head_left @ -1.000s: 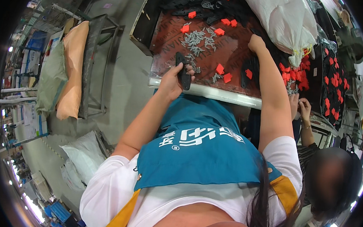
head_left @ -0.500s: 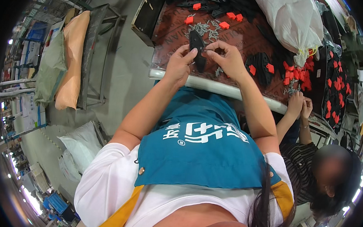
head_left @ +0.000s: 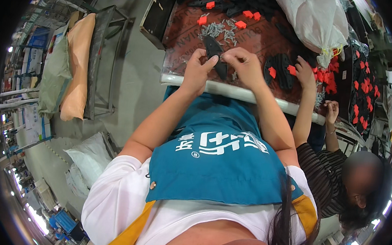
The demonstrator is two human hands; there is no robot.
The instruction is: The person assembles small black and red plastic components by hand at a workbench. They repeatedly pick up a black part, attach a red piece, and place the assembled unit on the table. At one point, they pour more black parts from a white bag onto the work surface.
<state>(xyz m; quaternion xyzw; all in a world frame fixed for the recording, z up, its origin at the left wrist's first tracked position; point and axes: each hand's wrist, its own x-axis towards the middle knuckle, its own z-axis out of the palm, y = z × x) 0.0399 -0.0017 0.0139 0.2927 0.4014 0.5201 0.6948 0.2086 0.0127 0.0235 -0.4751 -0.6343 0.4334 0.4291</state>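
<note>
My left hand grips a flat, dark, pointed-oval plastic part by its left side, thumb on top. The part is tilted above the table's near edge. My right hand is closed in a pinch against the part's right side. A tiny shiny bit shows at those fingertips, too small to name. Just beyond the part lies a loose pile of silvery screws. Small red plastic pieces are scattered around the pile.
More black parts lie at the back. Two black parts with red pieces rest to the right. A co-worker's hand reaches there; the other hand is lower. A white sack stands back right. A wrapped roll edges the table.
The dark part has tilted slightly, its lower end shifting right, still between my hands. One of the co-worker's hands has moved up and left towards the black parts with red pieces.
</note>
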